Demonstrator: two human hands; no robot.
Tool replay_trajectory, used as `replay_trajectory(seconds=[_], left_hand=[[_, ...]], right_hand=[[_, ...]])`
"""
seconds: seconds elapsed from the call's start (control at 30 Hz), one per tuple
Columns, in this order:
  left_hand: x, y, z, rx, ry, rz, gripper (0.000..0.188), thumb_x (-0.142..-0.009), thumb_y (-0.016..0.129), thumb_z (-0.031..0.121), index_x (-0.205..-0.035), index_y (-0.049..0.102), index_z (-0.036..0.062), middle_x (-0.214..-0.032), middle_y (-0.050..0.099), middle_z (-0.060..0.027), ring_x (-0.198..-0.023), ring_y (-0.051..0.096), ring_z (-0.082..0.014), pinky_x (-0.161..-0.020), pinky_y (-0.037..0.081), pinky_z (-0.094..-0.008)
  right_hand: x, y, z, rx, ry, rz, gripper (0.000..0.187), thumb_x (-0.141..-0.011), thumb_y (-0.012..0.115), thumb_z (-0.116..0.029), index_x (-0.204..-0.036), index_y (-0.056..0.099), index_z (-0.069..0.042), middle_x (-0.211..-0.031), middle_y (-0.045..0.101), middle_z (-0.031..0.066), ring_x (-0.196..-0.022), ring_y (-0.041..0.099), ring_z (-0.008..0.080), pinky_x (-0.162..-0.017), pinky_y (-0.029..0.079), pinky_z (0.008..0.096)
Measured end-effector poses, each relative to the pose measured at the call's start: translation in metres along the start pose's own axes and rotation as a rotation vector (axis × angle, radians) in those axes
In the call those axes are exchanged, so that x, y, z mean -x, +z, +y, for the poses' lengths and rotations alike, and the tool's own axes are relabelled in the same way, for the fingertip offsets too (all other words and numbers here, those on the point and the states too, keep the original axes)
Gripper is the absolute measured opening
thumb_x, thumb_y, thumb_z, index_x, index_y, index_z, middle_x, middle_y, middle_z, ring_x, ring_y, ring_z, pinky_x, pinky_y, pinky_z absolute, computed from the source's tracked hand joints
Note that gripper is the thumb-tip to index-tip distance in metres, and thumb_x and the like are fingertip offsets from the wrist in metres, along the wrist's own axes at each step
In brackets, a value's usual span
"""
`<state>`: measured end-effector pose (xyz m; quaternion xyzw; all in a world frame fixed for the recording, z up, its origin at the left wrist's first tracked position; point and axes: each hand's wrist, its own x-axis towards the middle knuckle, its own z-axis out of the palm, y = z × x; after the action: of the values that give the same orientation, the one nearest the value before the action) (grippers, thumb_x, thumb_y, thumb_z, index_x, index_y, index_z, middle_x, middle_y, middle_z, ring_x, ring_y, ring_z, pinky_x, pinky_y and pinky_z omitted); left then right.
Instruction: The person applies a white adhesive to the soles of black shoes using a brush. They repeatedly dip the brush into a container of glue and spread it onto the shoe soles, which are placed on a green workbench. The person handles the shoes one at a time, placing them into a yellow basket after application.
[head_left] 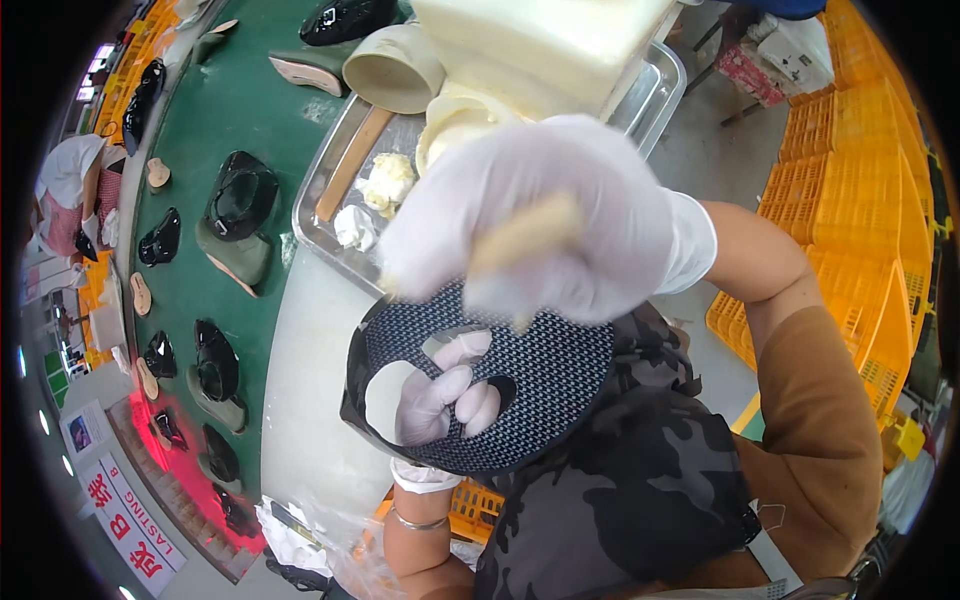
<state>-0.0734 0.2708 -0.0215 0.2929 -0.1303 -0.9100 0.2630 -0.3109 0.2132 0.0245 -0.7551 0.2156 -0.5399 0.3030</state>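
Black shoes on lasts [238, 215] ride a green conveyor [255, 100] beside a steel tray [655, 85] and yellow crates [850, 180].

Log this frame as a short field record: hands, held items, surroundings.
left hand: white-gloved left hand inside the black patterned shoe upper, fingers showing through its cutouts
right hand: white-gloved right hand grips a wooden brush handle, blurred, above the upper
tray: metal tray with cream bowl, white wads
belt: green conveyor carrying black shoes on lasts
right side: yellow crates
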Motion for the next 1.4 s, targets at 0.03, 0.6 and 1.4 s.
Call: replay_trajectory(seconds=[0.03, 0.6, 1.4], left_hand=[[-0.002, 0.003, -0.002, 0.018, 0.002, -0.015, 0.031, -0.091, 0.040, 0.008, -0.116, 0.044, -0.0107, -0.054, 0.040, -0.0010, -0.041, 0.028, -0.0075, -0.041, 0.029, -0.0207], [0.011, -0.005, -0.005, -0.149, 0.158, -0.096, 0.035, -0.088, 0.038, 0.001, -0.120, 0.040, -0.0114, -0.072, 0.043, -0.0043, -0.047, 0.030, -0.0099, -0.042, 0.030, -0.0242], [0.039, -0.019, -0.029, -0.231, 0.661, 0.245, 0.043, -0.090, 0.047, 0.010, -0.131, 0.037, 0.0063, -0.077, 0.054, -0.0115, -0.066, 0.048, -0.0206, -0.060, 0.042, -0.0294]], right_hand=[[-0.003, 0.006, 0.004, 0.030, -0.066, -0.001, 0.019, -0.086, 0.056, -0.023, -0.098, 0.054, -0.007, -0.091, 0.058, 0.0053, -0.080, 0.059, 0.0228, -0.070, 0.047, 0.0306], [0.005, 0.008, -0.014, 0.123, 0.067, 0.060, 0.014, -0.082, 0.063, -0.017, -0.093, 0.060, -0.009, -0.083, 0.064, 0.0049, -0.072, 0.063, 0.0224, -0.064, 0.049, 0.0276], [0.052, 0.023, -0.005, -0.076, 0.234, 0.302, 0.014, -0.093, 0.049, -0.012, -0.101, 0.048, -0.001, -0.081, 0.058, 0.0061, -0.074, 0.059, 0.0121, -0.067, 0.049, 0.0249]])
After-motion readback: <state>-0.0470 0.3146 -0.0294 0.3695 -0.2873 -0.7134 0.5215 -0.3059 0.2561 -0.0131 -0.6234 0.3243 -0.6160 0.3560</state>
